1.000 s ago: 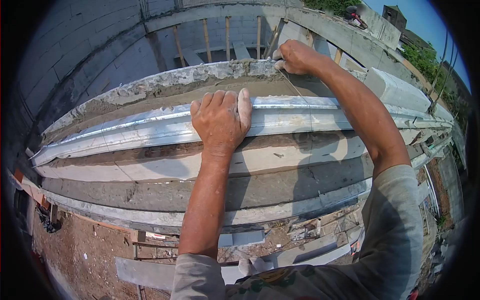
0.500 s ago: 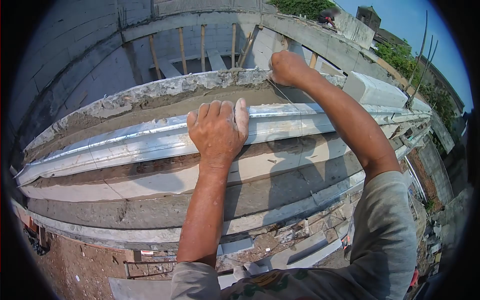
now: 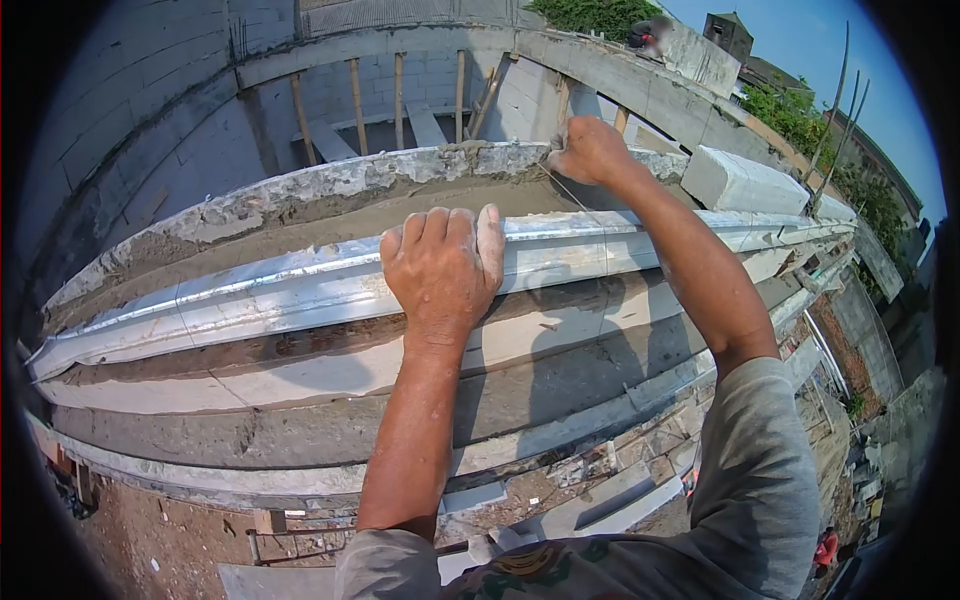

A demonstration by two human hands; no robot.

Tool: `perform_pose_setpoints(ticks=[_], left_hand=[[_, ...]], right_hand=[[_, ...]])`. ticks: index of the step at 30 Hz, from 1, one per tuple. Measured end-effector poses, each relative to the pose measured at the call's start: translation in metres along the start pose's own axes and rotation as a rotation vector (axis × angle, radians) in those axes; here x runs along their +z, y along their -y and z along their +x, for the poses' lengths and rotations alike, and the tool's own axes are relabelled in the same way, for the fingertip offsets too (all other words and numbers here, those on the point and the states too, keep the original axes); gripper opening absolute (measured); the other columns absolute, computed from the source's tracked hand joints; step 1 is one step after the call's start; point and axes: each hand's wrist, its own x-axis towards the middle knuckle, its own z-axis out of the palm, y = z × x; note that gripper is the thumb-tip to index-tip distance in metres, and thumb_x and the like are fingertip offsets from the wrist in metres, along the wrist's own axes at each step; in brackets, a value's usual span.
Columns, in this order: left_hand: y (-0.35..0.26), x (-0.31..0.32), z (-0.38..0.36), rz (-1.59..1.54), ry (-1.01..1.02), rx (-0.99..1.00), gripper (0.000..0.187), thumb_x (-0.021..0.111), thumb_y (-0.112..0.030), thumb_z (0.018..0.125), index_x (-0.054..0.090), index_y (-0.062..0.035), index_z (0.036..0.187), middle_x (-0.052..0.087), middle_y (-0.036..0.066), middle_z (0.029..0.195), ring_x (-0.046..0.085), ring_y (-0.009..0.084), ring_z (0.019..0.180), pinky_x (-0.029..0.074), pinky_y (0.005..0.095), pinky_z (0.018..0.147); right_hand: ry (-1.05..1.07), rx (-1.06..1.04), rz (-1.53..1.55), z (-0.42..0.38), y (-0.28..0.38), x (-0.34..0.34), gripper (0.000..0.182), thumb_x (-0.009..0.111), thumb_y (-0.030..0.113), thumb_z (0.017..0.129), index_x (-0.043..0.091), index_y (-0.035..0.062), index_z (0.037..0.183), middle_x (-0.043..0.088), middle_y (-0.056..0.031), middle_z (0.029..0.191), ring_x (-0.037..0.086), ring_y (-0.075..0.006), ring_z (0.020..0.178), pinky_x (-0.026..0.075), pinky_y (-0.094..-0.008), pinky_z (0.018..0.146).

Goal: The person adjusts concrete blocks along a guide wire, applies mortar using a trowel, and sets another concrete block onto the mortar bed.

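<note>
My left hand (image 3: pixel 445 265) is wrapped over the top edge of a long white cornice moulding (image 3: pixel 290 285), its thumb lying along the right side of the fingers. Farther off and to the right, my right hand (image 3: pixel 592 152) makes a fist near the rough concrete edge. A thin wire (image 3: pixel 572 196) slants from that fist down to the moulding's top and seems to continue across its face. Whatever else the fist covers is hidden. Wet grey mortar (image 3: pixel 350 215) fills the gap behind the moulding.
A rough concrete rim (image 3: pixel 300 185) runs behind the mortar. At right sits a white block (image 3: pixel 745 182) near upright rebar (image 3: pixel 835 125). Below are stepped ledges (image 3: pixel 300 430) and ground with rubble (image 3: pixel 170 530). Another person (image 3: pixel 650 37) is far back.
My right fist has come slightly down and to the right, still with the wire. My left hand has shifted slightly right on the moulding. The view has tilted a little.
</note>
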Motion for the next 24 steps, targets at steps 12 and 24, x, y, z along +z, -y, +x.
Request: perform_pose_setpoints(ticks=[12,24], left_hand=[[0.001,0.002,-0.001,-0.004,0.009,-0.010,0.027,0.062,-0.030,0.082,0.060,-0.0091,0.066,0.052,0.003,0.063,0.049,0.0197,0.064,0.033,0.0359,0.066],[0.002,0.001,0.000,-0.003,0.020,-0.003,0.026,0.062,-0.030,0.082,0.061,-0.0087,0.067,0.053,0.004,0.065,0.050,0.0202,0.066,0.033,0.0360,0.066]], right_hand=[[0.231,0.052,-0.142,0.002,0.008,-0.001,0.035,0.057,0.020,0.073,0.065,0.0005,0.101,0.065,-0.0191,0.102,0.061,-0.0336,0.099,0.049,-0.0413,0.083],[0.003,0.037,0.061,0.008,-0.013,-0.011,0.028,0.060,0.023,0.070,0.068,0.0049,0.089,0.065,-0.0213,0.093,0.063,-0.0368,0.089,0.050,-0.0425,0.079]])
